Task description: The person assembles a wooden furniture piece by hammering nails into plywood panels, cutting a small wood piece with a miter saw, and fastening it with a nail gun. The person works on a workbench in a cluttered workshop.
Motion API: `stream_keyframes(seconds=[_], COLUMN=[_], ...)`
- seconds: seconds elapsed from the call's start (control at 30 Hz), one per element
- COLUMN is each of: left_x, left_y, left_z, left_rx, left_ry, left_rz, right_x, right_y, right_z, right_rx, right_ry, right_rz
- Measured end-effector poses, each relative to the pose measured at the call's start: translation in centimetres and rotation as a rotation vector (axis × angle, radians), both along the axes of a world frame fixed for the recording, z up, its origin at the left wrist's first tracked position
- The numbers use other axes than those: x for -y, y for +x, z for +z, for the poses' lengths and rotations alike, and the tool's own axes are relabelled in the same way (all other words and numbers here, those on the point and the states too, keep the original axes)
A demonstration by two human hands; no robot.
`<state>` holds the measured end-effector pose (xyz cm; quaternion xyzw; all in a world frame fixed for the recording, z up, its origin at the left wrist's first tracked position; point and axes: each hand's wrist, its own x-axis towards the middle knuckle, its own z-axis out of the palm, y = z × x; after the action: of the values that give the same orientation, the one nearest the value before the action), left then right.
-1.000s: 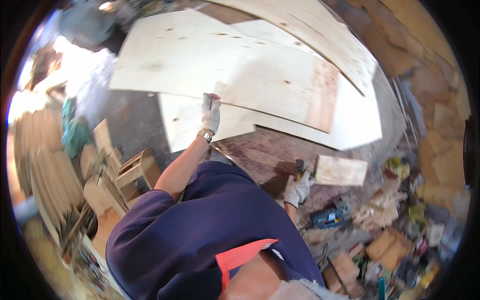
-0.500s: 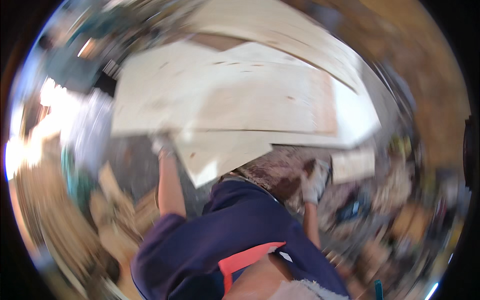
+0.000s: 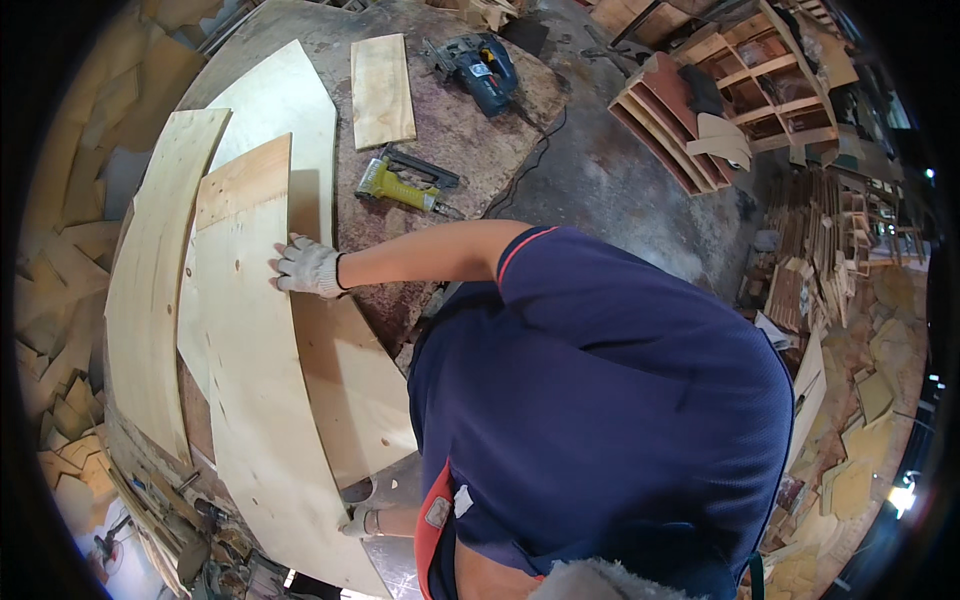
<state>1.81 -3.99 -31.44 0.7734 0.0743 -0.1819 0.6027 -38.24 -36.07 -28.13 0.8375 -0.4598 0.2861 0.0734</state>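
Observation:
A long, pale plywood board [image 3: 250,350] with a tan band at its far end runs down the left side. Gloved, my right hand [image 3: 310,268] grips its edge near the tan end, fingers spread over the top face. Lower down, my left hand [image 3: 360,522] holds the same edge, partly hidden by my body. Under and beside this board lie a second plywood piece [image 3: 350,400], a white-faced sheet [image 3: 300,90] and another long board [image 3: 150,280].
Beyond my right hand, a yellow-green pneumatic nailer [image 3: 405,188], a short plank [image 3: 382,92] and a blue jigsaw [image 3: 480,75] with a black cord rest on the stained worktop [image 3: 450,150]. A compartmented wooden frame [image 3: 760,80] stands at far right. Wood offcuts [image 3: 60,330] lie along the left.
The view has swung, so the boards now lie at the left. My right hand has moved from beside the short plank onto the long board's edge. My left hand stays at the boards.

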Motion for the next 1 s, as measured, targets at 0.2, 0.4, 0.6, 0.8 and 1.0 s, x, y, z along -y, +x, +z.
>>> stream_keyframes(seconds=[0.2,0.4,0.6,0.8,1.0], left_x=[-1.5,-6.5,-9.1,-9.0,-1.8], left_y=[-1.2,-4.8,-9.5,-11.7,-8.7], left_z=[4.2,11.7,19.9,27.4,27.9], left_rx=[0.139,0.322,0.503,0.854,0.768], left_ry=[0.028,0.054,0.200,0.292,-0.406], left_rz=[0.107,0.455,0.640,0.492,0.131], right_x=[7.7,5.7,-2.1,-1.1,4.3], right_y=[2.1,-4.0,-11.4,-16.8,-14.3], right_z=[2.4,5.8,15.0,24.4,26.2], right_rx=[-0.303,-0.270,-0.566,-0.375,-0.229], right_ry=[0.201,0.150,0.124,0.296,0.229], right_rz=[0.055,0.336,0.377,0.457,0.373])
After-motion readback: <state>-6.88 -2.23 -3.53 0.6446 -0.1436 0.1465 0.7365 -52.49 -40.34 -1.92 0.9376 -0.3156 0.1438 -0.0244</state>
